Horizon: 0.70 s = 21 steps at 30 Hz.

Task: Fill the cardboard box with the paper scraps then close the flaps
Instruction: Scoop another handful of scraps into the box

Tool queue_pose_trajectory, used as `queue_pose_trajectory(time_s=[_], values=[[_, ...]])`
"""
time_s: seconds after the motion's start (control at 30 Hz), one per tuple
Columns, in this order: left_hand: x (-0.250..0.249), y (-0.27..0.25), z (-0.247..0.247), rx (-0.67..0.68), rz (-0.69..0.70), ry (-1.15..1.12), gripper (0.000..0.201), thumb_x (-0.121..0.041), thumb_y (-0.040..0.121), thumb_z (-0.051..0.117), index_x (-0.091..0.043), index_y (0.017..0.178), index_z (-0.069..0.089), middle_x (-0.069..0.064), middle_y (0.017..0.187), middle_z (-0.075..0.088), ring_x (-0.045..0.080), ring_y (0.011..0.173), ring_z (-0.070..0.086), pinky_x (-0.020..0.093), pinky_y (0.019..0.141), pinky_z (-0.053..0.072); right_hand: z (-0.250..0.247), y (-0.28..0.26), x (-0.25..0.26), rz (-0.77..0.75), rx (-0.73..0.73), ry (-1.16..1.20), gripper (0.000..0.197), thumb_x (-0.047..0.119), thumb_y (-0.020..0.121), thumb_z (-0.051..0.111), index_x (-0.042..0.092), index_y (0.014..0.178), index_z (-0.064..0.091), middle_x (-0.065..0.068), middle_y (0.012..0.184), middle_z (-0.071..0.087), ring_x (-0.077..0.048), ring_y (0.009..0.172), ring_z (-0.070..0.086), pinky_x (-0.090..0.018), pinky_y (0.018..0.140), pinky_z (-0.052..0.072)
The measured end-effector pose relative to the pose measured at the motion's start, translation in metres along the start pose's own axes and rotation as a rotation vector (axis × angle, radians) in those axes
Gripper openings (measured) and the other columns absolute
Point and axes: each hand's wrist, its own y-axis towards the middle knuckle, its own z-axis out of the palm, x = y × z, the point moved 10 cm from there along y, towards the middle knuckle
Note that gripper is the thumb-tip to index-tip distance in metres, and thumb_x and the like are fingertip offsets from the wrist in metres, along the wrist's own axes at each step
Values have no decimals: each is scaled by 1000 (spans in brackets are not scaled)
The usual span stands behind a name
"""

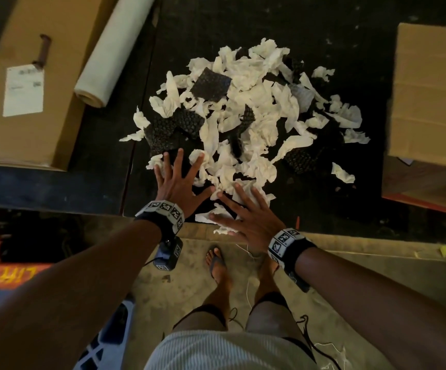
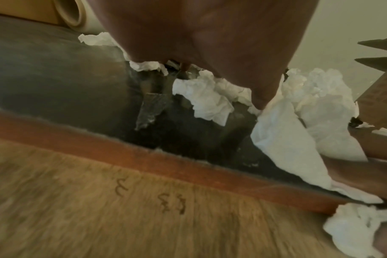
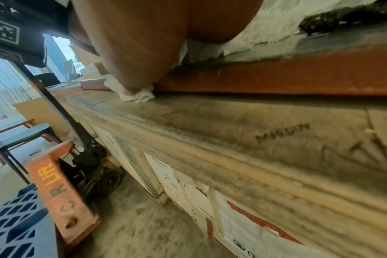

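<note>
The scraps (image 1: 246,113) are heaped on the dark table (image 1: 323,204), ahead of both hands; the left hand (image 1: 179,182) and right hand (image 1: 246,214) are spread flat, grasping nothing, at the near edge; the box (image 1: 430,116) lies to the right, nearer the right hand.

I see bare forearms, black wrist straps (image 1: 292,248) carrying white blocks printed with black square tags, a black camera unit (image 1: 168,253) under the left wrist, striped grey shorts (image 1: 216,351), dark flip-flops (image 1: 216,261).
</note>
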Motion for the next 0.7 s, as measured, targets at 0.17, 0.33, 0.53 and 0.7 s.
queue_pose_trajectory(time_s=[0.17,0.33,0.53,0.7], values=[[1,-1,-1,-9,2,-5,88,-78,89,41,-44,161,3,10,170,-6,42,153,-12,65,121,-2,-3,-1,5,-26,-15,76,62,43,99,40,42,159,21,-3,169,12,-44,153,1,-71,116,13],[2,-2,-1,-18,-1,-11,84,-76,91,39,-44,160,5,9,170,-5,40,154,-12,64,122,0,-13,3,-14,36,-77,146,69,37,101,45,40,160,10,-4,170,5,-40,154,0,-66,118,14],[-1,-3,-4,-15,-6,-45,77,-75,92,27,-47,160,6,6,170,-4,38,154,-13,62,122,-3,-37,15,-86,301,-112,202,58,37,102,38,41,158,25,-3,168,17,-37,140,37,-58,112,33],[-6,0,-6,-20,20,-63,79,-77,91,30,-44,160,9,8,170,-2,36,155,-10,64,123,2,-49,31,-114,345,-109,231,60,39,102,46,38,158,24,-5,168,18,-40,145,32,-56,116,31]])
